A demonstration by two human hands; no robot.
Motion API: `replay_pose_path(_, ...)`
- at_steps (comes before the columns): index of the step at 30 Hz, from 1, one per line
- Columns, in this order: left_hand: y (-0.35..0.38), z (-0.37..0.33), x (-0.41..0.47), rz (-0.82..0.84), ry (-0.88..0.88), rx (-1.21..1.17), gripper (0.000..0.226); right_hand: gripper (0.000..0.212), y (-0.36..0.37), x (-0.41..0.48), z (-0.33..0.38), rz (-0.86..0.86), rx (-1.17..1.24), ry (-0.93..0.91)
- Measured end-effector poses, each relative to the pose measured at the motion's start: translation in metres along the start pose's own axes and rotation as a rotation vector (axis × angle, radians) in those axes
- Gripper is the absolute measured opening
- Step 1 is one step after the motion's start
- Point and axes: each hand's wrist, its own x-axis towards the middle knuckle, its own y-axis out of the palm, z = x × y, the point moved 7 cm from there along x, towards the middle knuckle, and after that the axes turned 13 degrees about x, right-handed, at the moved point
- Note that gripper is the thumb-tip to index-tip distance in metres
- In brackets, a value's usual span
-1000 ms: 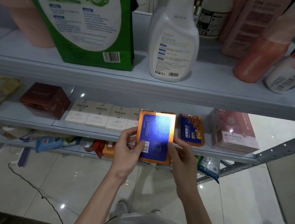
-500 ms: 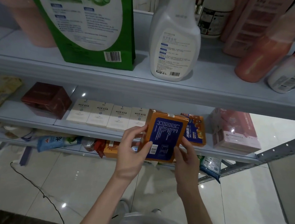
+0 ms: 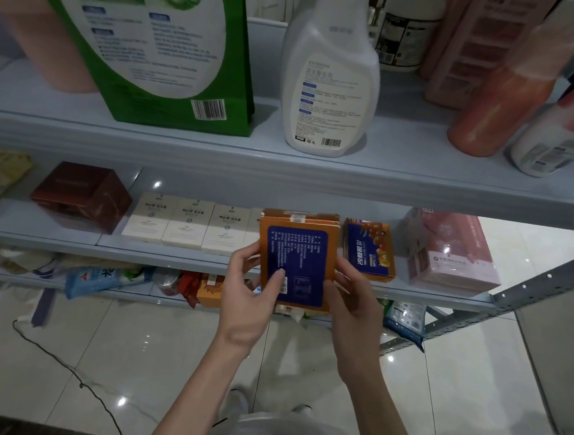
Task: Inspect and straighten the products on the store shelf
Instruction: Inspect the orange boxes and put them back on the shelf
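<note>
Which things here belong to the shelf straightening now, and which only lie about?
Job: orange cardboard box with blue panel, left hand, right hand, grey metal middle shelf.
Lying about: black floor cable, white plastic spray bottle, green carton.

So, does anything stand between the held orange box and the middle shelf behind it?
Nothing visible does. The left hand and right hand hold the orange box in front of the middle shelf, between the white boxes and a matching box. The spot directly behind it is hidden.

Glossy white tiled floor (image 3: 150, 361) — thin black cable (image 3: 80, 385) trailing across its left side
</note>
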Motion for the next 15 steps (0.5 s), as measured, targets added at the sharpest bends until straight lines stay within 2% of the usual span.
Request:
replay_pose_path(3,-0.004,0.002,0.002,-0.019,-0.015,-0.027,0.046,0.042,0.008,-0.002,0.008,0.069,-0.092,-0.098)
replay_pose_path(8,-0.008,0.005,0.004,-0.021,-0.049,-0.026,0.045,0.04,0.014,-0.001,0.009,0.116,-0.13,-0.143)
replay_pose_path(10,-0.009,0.005,0.005,-0.008,-0.047,-0.002,0.044,0.049,0.012,0.0,0.004,0.121,-0.158,-0.149)
replay_pose_path(12,-0.009,0.008,0.006,0.011,-0.064,0.01,0.046,0.05,0.011,0.0,0.001,0.112,-0.097,-0.109)
replay_pose_path(15,-0.012,0.008,0.007,-0.035,-0.103,-0.02,0.037,0.037,0.007,-0.001,0.002,0.022,0.081,0.02)
